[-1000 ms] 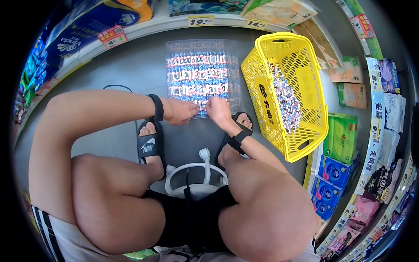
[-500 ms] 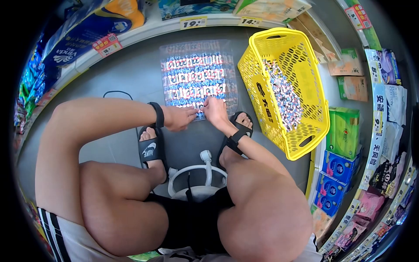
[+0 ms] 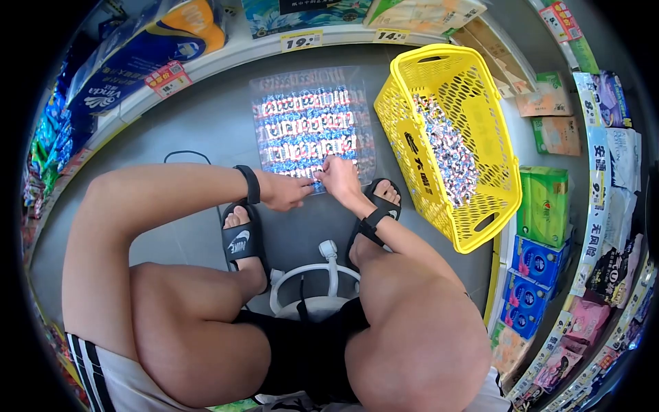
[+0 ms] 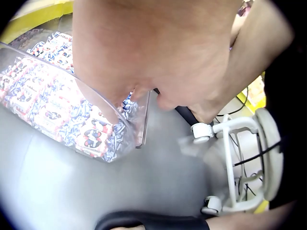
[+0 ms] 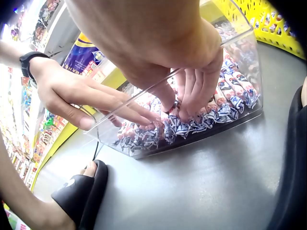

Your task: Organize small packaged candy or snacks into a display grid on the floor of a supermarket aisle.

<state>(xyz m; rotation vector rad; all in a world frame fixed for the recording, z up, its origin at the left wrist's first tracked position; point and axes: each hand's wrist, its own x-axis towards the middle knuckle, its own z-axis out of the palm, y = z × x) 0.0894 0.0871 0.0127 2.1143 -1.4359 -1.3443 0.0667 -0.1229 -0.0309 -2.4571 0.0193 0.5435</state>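
A clear plastic box [image 5: 253, 31] stands on the floor between the feet and the far shelf. Wrapped candies [image 3: 307, 123] with white, red and blue wrappers lie in it in neat rows. At the box's near end my right hand [image 3: 339, 178] reaches over the rim, and its thumb and fingers pinch a wrapped candy [image 5: 173, 106] in the nearest row. My left hand [image 5: 79, 93] is just left of it, its fingers extended over the rim and resting on the candies. In the left wrist view, the back of that hand hides most of its fingers.
Right of the box stands a yellow basket [image 3: 410, 141] with a loose heap of candies [image 3: 446, 154]. Shelves with tissue packs [image 3: 542, 206] run along the right and far sides. A white wheeled stool [image 3: 329, 250] is beneath the person, between sandalled feet [image 3: 245, 240].
Both hands stay at the box's near end, the right one shifting only slightly among the candies. The head view has moved a little; box and basket keep their places.
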